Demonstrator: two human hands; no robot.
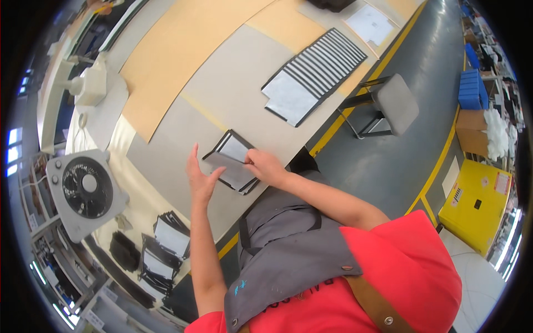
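On the grey tabletop in front of me lies a small stack of flat black-edged pieces (235,148) with pale grey faces. A thin pale grey sheet (233,171) lies slantwise over the stack. My right hand (268,168) pinches this sheet at its right edge, with fingertips closed together. My left hand (202,178) is open at the stack's left side, fingers up and thumb spread toward the sheet. Whether that thumb touches the sheet, I cannot tell. Farther right, a row of overlapping black-edged pale pieces (290,95) is fanned out along the table.
A box fan (86,186) stands at the left, with more stacks of black-edged pieces (171,236) below it. Tan sheets (166,66) cover the far tabletop. A folding chair (395,104) stands beyond the table's right edge. A yellow cabinet (476,202) is at the far right.
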